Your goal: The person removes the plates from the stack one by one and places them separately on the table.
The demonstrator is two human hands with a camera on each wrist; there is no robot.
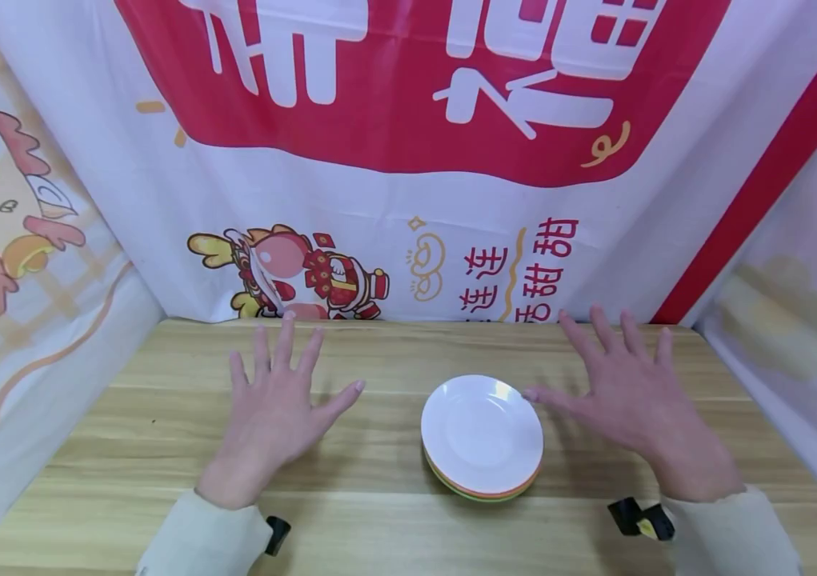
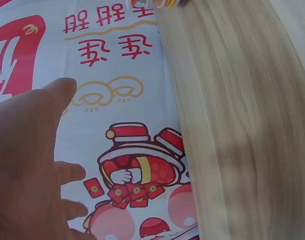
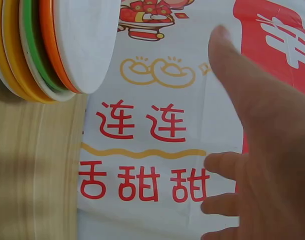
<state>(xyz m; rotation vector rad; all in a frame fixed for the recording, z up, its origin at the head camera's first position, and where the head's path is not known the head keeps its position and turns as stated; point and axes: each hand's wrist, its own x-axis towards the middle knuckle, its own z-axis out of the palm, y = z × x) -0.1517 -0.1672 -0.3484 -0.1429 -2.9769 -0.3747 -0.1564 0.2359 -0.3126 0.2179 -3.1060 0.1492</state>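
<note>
A stack of plates (image 1: pixel 482 434) stands on the wooden table, right of the middle, with a white plate on top. From the right wrist view, the stacked plates (image 3: pixel 87 45) show orange, green and yellow outsides below their white insides. My left hand (image 1: pixel 274 408) is held over the table left of the stack, fingers straight and spread, holding nothing. To the right of the stack, my right hand (image 1: pixel 627 392) is spread the same way with nothing in it. Its thumb tip overlaps the rim of the top plate in the head view.
The wooden table (image 1: pixel 350 520) ends at a white and red printed cloth (image 1: pixel 394 240) hanging behind it. More printed cloth hangs at the left (image 1: pixel 19 240) and right (image 1: pixel 797 304) sides. Black straps show at both wrists beside pale sleeves.
</note>
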